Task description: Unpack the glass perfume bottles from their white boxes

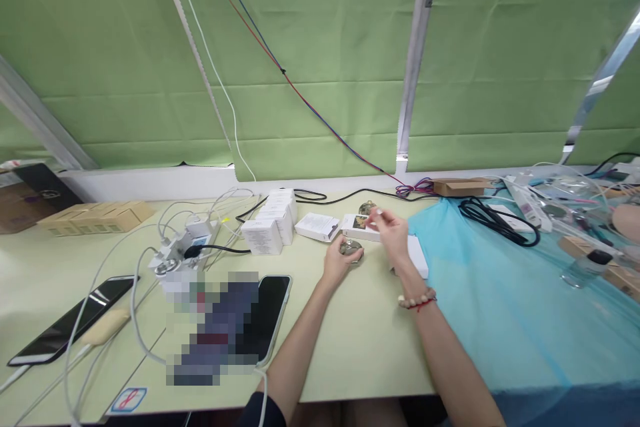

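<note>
My left hand (338, 263) is closed round a small, round, bronze-coloured object that looks like a pocket watch (352, 251), held just above the table. To its right, my right hand (393, 235) is raised with thumb and fingertips pinched together; whether something small is between them I cannot make out. A second round bronze-coloured piece (367, 207) lies behind the fingers. Near it is a white box with a dark picture (354, 233), partly covered by my right hand. Another white box (418, 257) lies beside my right wrist, and a printed white box (317, 227) lies flat to the left.
Several small white boxes (263, 236) stand together at the left. Further left are a power strip (200, 233) with tangled cables, a phone (273, 313) and a tablet (75, 320). Blue sheeting (480, 307) covers the right side, bearing a black cable coil (500, 220) and a bottle (586, 269).
</note>
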Available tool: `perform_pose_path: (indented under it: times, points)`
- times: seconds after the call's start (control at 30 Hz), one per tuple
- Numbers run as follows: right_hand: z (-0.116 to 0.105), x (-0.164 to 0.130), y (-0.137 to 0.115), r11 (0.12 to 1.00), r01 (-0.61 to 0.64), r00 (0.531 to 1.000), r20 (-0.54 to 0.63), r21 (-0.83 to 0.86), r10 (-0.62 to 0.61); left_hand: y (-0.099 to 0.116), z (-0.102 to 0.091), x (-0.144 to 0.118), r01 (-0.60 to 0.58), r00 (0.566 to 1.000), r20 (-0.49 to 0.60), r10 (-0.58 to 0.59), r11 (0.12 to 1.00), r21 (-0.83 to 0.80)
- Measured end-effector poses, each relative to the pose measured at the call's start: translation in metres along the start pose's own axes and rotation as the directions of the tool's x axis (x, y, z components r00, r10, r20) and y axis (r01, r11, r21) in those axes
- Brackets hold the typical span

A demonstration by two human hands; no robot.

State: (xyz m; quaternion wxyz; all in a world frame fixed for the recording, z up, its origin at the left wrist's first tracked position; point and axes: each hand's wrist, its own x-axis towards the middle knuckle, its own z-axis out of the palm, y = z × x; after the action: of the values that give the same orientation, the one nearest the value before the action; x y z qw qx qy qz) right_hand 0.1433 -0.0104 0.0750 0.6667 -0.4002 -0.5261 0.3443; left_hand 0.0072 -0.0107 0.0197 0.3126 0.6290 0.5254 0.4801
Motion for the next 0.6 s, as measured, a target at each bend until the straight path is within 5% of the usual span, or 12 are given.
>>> perform_pose_path:
  times: [0.13, 0.3, 0.6]
  points:
    - [-0.018, 0.009, 0.010, 0.980, 0.015, 0.997, 0.083, -0.199, 0.002, 0.002, 0.000, -0.001, -0.014, 1.000, -0.016, 0.014, 1.000, 0.009]
    - [-0.020, 0.006, 0.035, 0.845, 0.129, 0.988, 0.141, -0.519, -0.064, 0.003, -0.001, 0.001, -0.045, 0.999, -0.002, 0.045, 0.997, -0.067]
    - [-0.036, 0.011, 0.047, 0.770, 0.141, 0.988, 0.140, -0.623, -0.068, -0.004, -0.001, 0.006, -0.125, 0.991, -0.043, 0.126, 0.992, 0.017]
